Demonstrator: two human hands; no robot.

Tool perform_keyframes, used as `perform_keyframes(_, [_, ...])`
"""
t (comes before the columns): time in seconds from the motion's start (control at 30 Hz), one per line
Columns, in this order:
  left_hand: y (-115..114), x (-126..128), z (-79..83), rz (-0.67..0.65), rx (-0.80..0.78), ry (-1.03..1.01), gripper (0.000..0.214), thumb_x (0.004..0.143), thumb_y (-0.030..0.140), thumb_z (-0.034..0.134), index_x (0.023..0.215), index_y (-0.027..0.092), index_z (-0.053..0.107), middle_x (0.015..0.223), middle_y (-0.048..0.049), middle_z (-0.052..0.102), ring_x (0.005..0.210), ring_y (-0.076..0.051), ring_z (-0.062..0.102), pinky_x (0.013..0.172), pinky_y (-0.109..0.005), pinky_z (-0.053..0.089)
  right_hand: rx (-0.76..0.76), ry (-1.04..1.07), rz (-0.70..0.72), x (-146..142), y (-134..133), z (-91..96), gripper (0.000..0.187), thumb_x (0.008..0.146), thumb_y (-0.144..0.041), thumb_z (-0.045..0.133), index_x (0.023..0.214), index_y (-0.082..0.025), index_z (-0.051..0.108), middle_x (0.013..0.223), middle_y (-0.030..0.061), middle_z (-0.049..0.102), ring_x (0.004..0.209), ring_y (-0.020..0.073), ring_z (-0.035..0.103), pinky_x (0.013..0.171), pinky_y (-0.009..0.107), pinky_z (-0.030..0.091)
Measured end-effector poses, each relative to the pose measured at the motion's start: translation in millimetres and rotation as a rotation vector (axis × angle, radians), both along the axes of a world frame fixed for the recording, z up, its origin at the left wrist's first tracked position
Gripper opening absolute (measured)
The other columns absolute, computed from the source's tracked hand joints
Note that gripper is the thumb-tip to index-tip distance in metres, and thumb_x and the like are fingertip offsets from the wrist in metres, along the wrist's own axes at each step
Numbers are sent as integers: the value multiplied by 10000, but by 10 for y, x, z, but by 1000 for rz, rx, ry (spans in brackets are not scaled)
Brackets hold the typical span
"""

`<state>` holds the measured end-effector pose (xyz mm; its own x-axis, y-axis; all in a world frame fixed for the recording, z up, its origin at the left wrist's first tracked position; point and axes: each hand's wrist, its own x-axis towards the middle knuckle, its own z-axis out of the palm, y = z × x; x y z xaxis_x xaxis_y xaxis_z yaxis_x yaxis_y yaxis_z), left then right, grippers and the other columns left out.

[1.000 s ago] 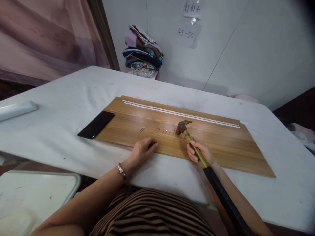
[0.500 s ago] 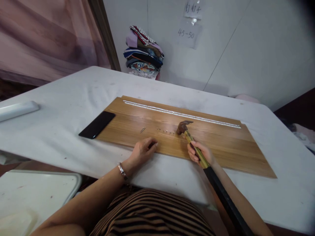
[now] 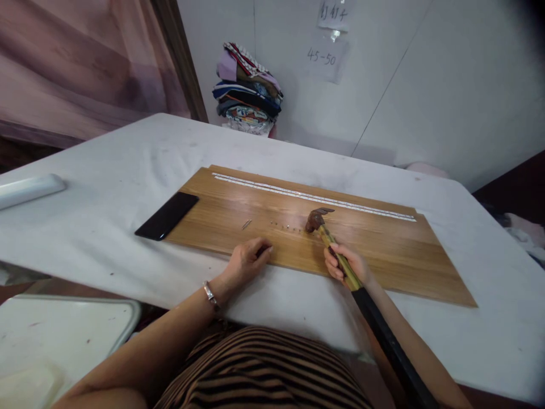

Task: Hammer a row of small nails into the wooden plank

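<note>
Head cam: the claw hammer [image 3: 375, 318] is gripped in the right hand [image 3: 347, 264], fingers closed round the handle, its head by the middle of the wooden board [image 3: 383, 244]. At 9 o'clock from that, some nail heads [image 3: 288, 226] are lined up. At 8, the left hand [image 3: 248, 257] is loosely curled; whether anything's held can't be told.

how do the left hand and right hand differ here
The left hand is loosely curled, while the right hand grips a hammer. The left hand has a bracelet at its wrist; none shows on the right hand's. Both hands are at the near edge of the wooden board.
</note>
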<state>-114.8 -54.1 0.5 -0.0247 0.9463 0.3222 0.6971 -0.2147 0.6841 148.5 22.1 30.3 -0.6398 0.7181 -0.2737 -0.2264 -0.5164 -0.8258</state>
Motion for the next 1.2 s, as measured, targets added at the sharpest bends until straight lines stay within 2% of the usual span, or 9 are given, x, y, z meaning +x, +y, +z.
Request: perform_keyframes(1.2, [8, 1, 9, -17, -10, -9, 106, 891, 249, 521, 841, 192, 596, 698, 28, 629, 619, -96, 565, 610, -212, 420, 26, -16, 14, -13, -8, 27, 379, 806, -369, 590, 1128, -198, 487, 511, -104, 489, 283, 59, 362, 284, 176, 229])
